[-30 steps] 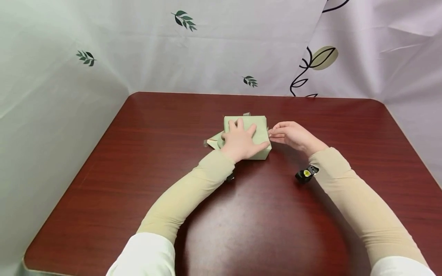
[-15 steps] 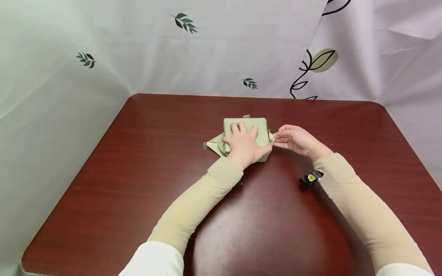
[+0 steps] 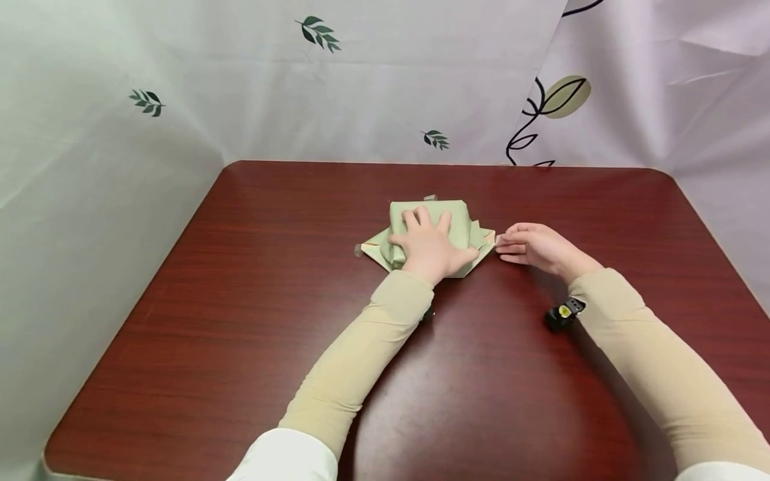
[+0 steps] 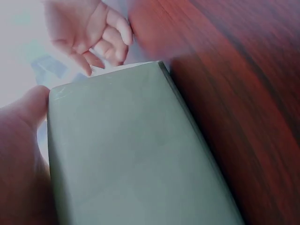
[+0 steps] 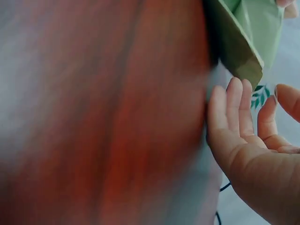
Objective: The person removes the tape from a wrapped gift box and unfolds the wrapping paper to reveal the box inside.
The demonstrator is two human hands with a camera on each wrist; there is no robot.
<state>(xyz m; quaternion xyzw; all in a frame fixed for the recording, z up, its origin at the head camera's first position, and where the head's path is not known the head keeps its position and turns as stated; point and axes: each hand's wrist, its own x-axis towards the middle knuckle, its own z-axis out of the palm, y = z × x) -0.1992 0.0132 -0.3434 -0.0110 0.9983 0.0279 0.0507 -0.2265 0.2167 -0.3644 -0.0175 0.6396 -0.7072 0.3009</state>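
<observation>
A box wrapped in pale green paper lies on the table. My left hand rests on its top with spread fingers, the thumb by the near right edge. In the left wrist view the box's plain green side fills the middle, with the left thumb at its corner. A pointed wrapping paper flap sticks out on the right. At its tip my right hand pinches with thumb and forefinger; whether tape lies between them is too small to tell. In the right wrist view the flap touches or nearly touches the other fingertips.
Another folded flap juts out on the left, with a bit of clear tape at its tip. More tape shows behind the box. The dark red wooden table meets a pale leaf-printed curtain at the back.
The right flap has come away from the box side and now points outward. My right hand has moved right with it. My left hand has shifted slightly right on the box.
</observation>
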